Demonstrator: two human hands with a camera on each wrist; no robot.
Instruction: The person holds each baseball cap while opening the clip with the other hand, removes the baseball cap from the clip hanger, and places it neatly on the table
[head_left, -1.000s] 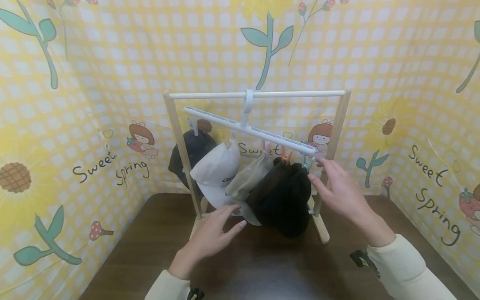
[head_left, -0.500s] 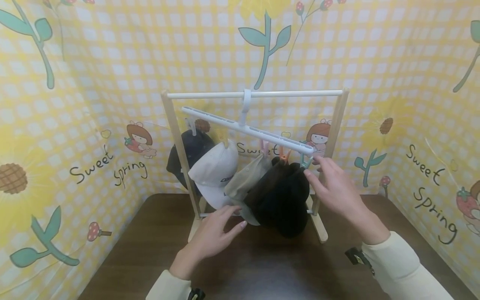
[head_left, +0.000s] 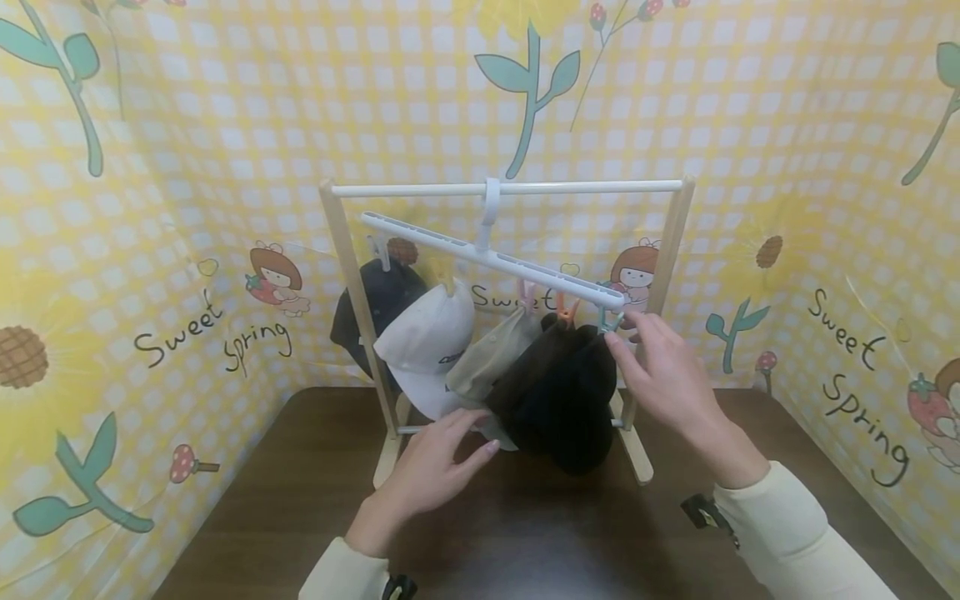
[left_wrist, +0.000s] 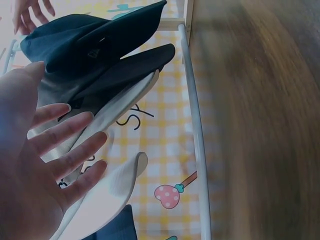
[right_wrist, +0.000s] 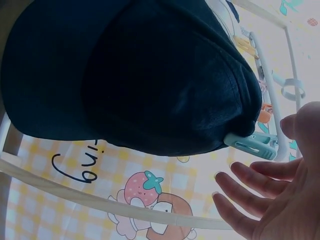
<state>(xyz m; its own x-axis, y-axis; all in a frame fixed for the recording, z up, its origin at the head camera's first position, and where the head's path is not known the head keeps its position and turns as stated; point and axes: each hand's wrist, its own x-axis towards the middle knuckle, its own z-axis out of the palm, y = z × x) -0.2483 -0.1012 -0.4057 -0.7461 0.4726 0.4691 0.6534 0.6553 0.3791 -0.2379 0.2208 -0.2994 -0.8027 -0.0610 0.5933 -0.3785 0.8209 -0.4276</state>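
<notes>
Several caps hang by clothespins from a white bar hanger [head_left: 487,254] that slopes down to the right. At its low end a teal clothespin [right_wrist: 252,145] holds a black cap [right_wrist: 165,80]. My right hand [head_left: 663,371] is beside this clothespin, its fingers loosely bent and apart from it in the right wrist view. Below the caps, my left hand [head_left: 427,467] is spread with nothing in it, fingertips near the brims. To the left hang a brown cap [head_left: 528,371], a beige cap [head_left: 491,354], a white cap [head_left: 431,333] and another dark cap [head_left: 382,296].
The hanger hooks over the top rod [head_left: 585,187] of a wooden-legged rack [head_left: 671,242] standing on a dark brown table [head_left: 517,542]. Yellow checked cloth [head_left: 637,108] with printed flowers surrounds the table on the back and both sides.
The head view has shifted slightly, so the rack sits a little further left in it. Both hands and the hanging caps keep nearly the same places.
</notes>
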